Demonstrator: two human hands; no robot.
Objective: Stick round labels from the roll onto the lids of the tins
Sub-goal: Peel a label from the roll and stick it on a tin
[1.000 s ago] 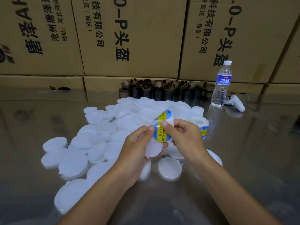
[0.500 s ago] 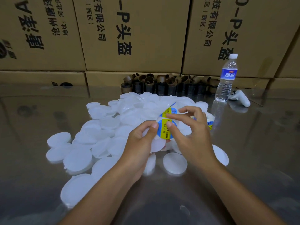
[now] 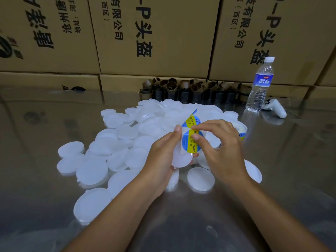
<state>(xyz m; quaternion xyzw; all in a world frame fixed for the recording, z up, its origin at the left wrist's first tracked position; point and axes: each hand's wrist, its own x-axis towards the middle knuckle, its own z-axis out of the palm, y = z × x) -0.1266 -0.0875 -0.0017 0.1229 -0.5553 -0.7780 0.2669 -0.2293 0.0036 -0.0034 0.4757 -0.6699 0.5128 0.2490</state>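
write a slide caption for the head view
Left hand holds a white lid, right hand pinches a blue round label over it, above a pile of lids.

The left hand holds a white round plastic lid above a shiny metal table. The right hand pinches a blue-and-yellow round label that lies against the lid's upper part. A heap of white lids lies behind, and a clear water bottle stands at the far right.

Left hand cups, right hand pinches with thumb and forefinger.
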